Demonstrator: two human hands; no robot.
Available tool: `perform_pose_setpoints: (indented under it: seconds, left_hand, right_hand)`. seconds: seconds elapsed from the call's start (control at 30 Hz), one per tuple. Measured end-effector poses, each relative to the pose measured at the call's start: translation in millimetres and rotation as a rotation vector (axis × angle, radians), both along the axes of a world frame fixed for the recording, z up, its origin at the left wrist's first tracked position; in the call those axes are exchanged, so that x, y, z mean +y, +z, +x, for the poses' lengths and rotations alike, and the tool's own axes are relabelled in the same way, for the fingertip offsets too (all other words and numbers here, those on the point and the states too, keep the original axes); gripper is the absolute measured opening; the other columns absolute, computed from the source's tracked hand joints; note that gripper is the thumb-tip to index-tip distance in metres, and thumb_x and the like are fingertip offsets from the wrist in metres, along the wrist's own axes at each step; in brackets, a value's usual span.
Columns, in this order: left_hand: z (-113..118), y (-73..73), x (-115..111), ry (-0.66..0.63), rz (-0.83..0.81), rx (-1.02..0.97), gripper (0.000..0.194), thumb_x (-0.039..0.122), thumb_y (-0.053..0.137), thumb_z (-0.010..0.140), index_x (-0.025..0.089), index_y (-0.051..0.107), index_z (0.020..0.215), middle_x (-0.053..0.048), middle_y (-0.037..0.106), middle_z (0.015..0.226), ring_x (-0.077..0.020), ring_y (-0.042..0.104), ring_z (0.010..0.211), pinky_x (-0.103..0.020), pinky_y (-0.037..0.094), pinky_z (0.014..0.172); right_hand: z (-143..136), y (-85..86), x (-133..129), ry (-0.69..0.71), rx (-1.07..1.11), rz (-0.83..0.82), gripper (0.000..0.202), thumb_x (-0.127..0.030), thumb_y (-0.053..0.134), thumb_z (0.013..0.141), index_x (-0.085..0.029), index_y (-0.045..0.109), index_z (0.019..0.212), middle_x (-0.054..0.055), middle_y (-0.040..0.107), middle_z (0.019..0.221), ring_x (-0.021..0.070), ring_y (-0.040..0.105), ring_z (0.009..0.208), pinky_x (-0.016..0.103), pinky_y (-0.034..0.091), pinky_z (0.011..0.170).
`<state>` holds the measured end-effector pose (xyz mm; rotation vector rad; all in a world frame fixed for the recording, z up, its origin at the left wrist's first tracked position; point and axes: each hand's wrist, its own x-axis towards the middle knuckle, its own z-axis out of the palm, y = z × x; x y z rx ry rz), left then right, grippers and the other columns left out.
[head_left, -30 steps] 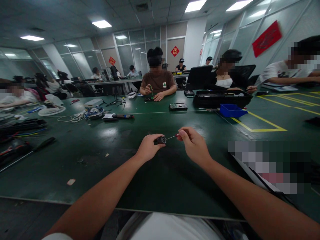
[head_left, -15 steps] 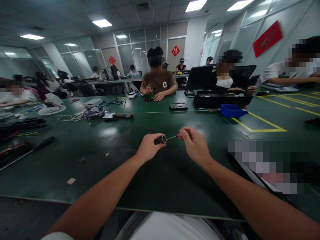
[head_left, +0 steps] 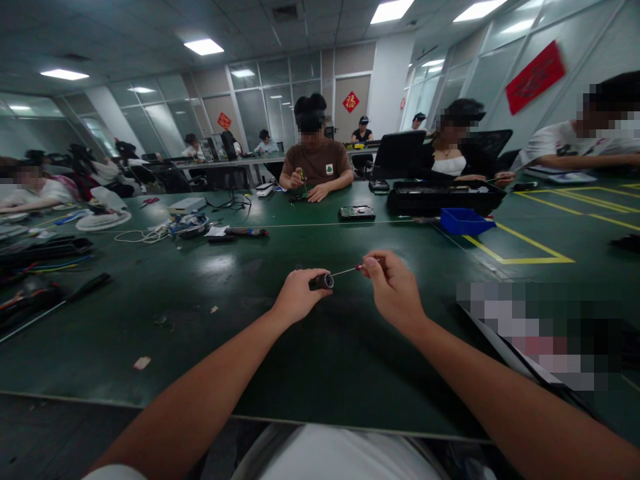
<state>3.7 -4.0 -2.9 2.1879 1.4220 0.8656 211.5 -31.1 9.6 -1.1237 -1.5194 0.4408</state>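
Between the thumb and fingers of my left hand point(head_left: 299, 293) is a short dark cylindrical part point(head_left: 325, 281), its round, light-rimmed end turned to the right. My right hand point(head_left: 393, 283) is closed around the handle of a thin screwdriver point(head_left: 346, 271) with a red collar. The metal shaft points left and its tip is at the cylinder's open end; whether it touches inside, I cannot tell. Both hands are held above the green table point(head_left: 350, 360). Most of the screwdriver's handle is hidden by my fingers.
Across the table a person point(head_left: 316, 160) works with a yellow-handled tool. A hard drive point(head_left: 357, 212), a blue bin point(head_left: 465, 221) and a long black casing point(head_left: 445, 199) stand farther off. Cables point(head_left: 187, 225) and a dark tool point(head_left: 245, 232) lie left. Paper scraps point(head_left: 142, 363) lie near the front edge.
My right hand has moved slightly up and to the right with the screwdriver. The cylindrical part has turned a little in my left hand, which stays in place.
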Motion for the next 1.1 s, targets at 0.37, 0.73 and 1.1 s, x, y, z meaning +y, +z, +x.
perform_pose_setpoints:
  seconds: [0.37,0.73,1.1]
  left_hand:
    - [-0.6,-1.4,1.2,0.003,0.007,0.001,0.037,0.026,0.080,0.079,0.026,0.073,0.116,-0.005,0.074,0.117,-0.0262,0.064,0.110,-0.043,0.046,0.101]
    - [-0.4,-0.1,-0.1,0.022,0.010,0.013,0.038,0.026,0.079,0.079,0.026,0.072,0.117,-0.005,0.073,0.118,-0.0270,0.063,0.109,-0.045,0.046,0.099]
    - [-1.7,-4.1,2.1,0.011,0.003,0.002,0.039,0.027,0.080,0.079,0.025,0.073,0.116,-0.005,0.074,0.116,-0.0268,0.064,0.109,-0.044,0.045,0.099]
  right_hand:
    - [1.0,-0.1,0.1,0.015,-0.125,-0.016,0.023,-0.042,0.049,0.099,-0.023,0.062,0.096,0.005,0.073,0.082,0.0219,0.069,0.075,0.034,0.048,0.067]
    - [0.7,-1.3,-0.2,0.027,-0.096,-0.048,0.024,-0.042,0.049,0.099,-0.023,0.062,0.096,0.005,0.073,0.083,0.0219,0.069,0.078,0.035,0.049,0.070]
    - [1.6,2.1,-1.5,-0.033,-0.036,0.056,0.022,-0.041,0.047,0.100,-0.023,0.059,0.097,0.004,0.071,0.083,0.0211,0.067,0.076,0.035,0.049,0.070]
